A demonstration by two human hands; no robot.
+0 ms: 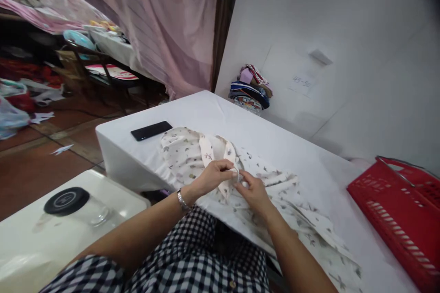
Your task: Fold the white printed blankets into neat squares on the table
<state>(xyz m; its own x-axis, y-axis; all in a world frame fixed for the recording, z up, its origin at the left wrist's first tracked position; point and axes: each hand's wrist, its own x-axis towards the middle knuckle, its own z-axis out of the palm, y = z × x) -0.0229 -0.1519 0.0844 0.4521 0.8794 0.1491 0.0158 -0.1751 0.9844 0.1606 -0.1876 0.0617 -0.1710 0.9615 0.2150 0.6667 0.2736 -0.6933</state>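
A white shirt (pixel 182 151) with a small leaf print lies spread along the table, its collar toward the far side. My left hand (pixel 216 175), a silver bracelet at its wrist, pinches a fold of the shirt's front edge between thumb and fingers. Close against it, my right hand (pixel 252 192) has its fingertips closed on the same bit of cloth. The fingertips cover whatever small detail lies between them. The rest of the shirt trails under my right forearm toward the lower right.
A black phone (pixel 151 131) lies on the white-covered table (pixel 206 105) beyond the shirt. Folded clothes (pixel 250 89) are stacked by the wall. A red basket (pixel 398 210) stands at the right. A clear tumbler with a black lid (pixel 67 201) lies on a white surface (pixel 20 247) at left.
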